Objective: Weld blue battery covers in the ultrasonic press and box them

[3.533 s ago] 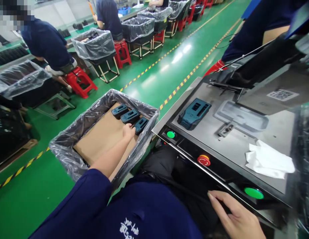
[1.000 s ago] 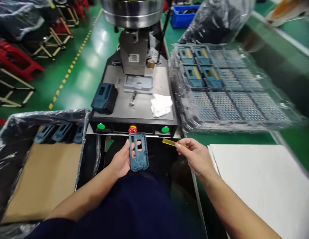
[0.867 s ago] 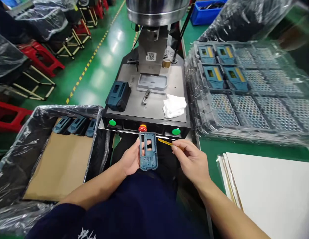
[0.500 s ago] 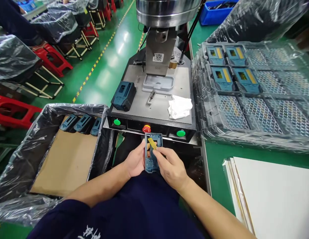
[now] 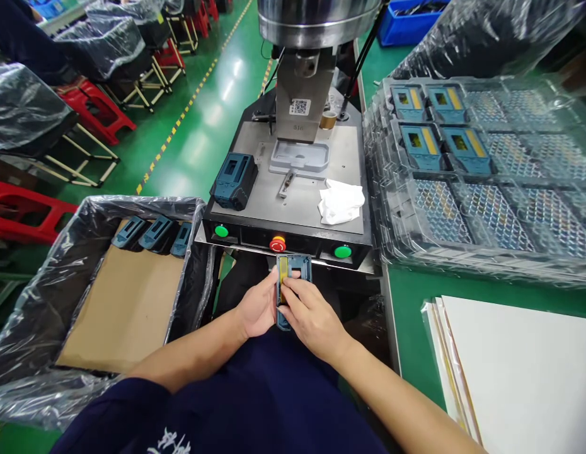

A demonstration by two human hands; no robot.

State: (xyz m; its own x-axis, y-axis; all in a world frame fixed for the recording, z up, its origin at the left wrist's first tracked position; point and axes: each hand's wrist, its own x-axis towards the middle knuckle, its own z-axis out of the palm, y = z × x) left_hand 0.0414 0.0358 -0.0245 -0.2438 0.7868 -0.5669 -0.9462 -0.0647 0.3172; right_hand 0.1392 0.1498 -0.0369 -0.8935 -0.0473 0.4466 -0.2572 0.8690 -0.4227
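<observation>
Fingers of the right hand bear on a thin yellow strip; whether they pinch it, I can't tell. The strip lies along the left side inside a blue-grey plastic shell, gripped by the left hand, thumb at its edge. Uneven fingertip pressure or a tilting shell could set the strip crooked. Just beyond sits a round red button on the metal press.
</observation>
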